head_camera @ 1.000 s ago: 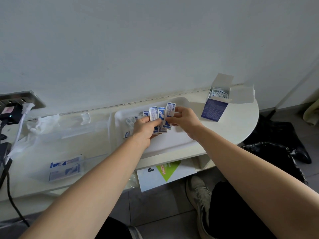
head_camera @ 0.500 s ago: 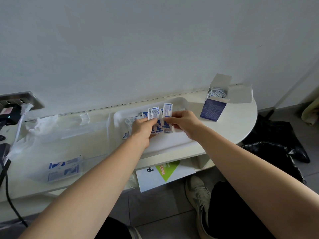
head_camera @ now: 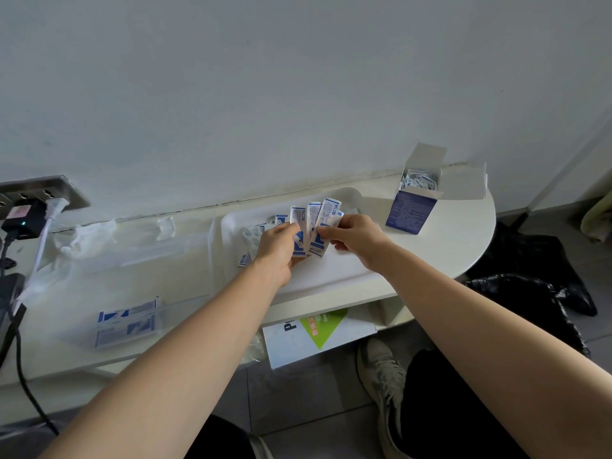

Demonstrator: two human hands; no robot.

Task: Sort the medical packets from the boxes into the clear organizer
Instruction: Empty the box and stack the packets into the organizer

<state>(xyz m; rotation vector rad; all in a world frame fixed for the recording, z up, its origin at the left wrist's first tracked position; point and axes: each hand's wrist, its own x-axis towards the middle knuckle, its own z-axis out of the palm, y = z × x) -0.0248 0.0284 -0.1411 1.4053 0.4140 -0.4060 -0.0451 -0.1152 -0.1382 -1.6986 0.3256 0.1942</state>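
Note:
Both hands hold a fan of white-and-blue medical packets (head_camera: 313, 223) above a white tray (head_camera: 334, 276). My left hand (head_camera: 276, 250) grips the left part of the fan from below. With thumb and fingers, my right hand (head_camera: 352, 235) pinches the rightmost packet. More loose packets (head_camera: 253, 235) lie in the tray behind my left hand. The clear organizer (head_camera: 132, 279) stands to the left on the table; its front compartment holds larger blue-and-white packets (head_camera: 127, 323). An open blue box (head_camera: 414, 203) full of small packets stands at the right.
A wall socket with plugs and cables (head_camera: 26, 213) is at the far left. Crumpled clear plastic (head_camera: 86, 236) lies behind the organizer. A white and green booklet (head_camera: 318, 332) sits on the shelf under the table. A shoe (head_camera: 381, 382) and black bags (head_camera: 530, 293) are on the floor.
The fan of packets has spread slightly; my right hand has shifted a little right, drawing the rightmost packet away from the others. My left hand stays in place.

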